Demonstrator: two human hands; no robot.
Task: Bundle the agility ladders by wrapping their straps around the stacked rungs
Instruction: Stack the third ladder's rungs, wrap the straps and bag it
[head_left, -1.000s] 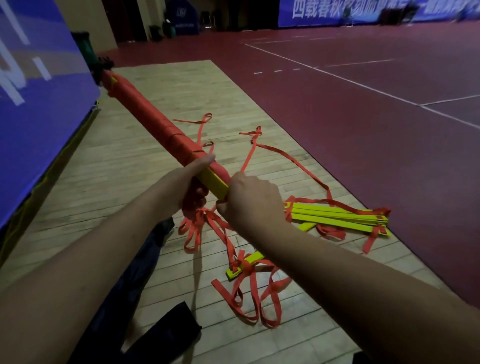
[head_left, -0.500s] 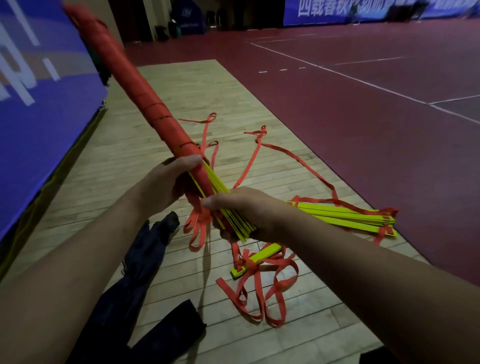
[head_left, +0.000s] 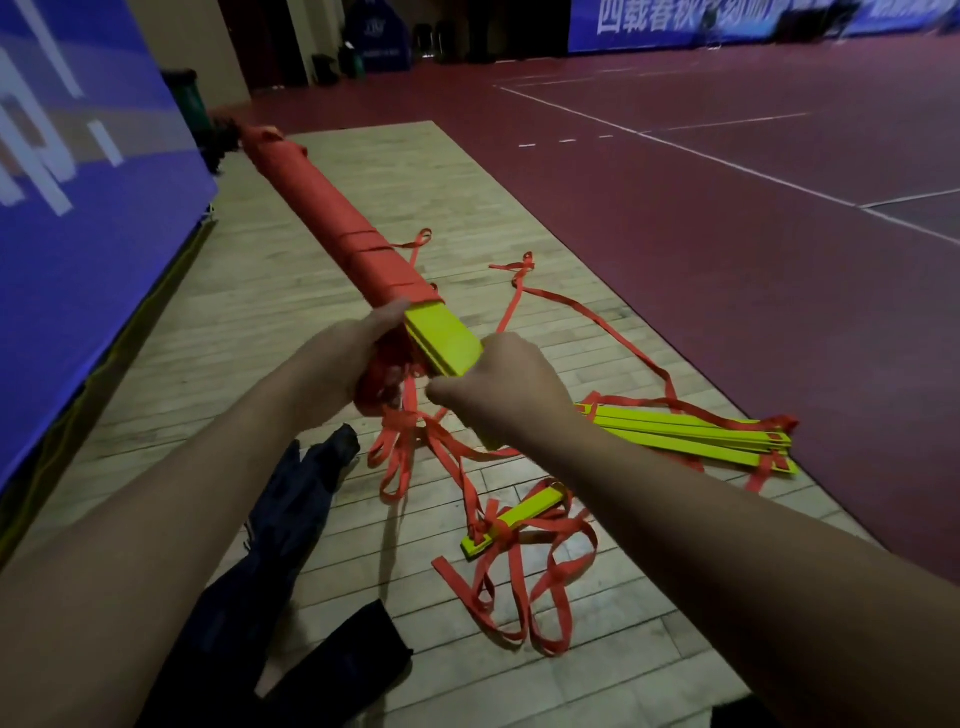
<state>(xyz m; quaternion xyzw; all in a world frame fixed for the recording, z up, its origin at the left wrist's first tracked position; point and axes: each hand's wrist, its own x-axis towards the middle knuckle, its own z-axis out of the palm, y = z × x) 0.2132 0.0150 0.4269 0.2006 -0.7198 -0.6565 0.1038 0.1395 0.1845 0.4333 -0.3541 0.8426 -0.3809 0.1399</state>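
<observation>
The stacked rungs (head_left: 444, 338) were held mid-frame, pointing to 11 o'clock and mostly bound in orange strap (head_left: 332, 218). Fingers of the left hand (head_left: 343, 364) and right hand (head_left: 509, 384) were curled round them. Winding was judged nearly done; the loose strap (head_left: 400, 457) at 6 o'clock would need wrapping over the bare end.
</observation>
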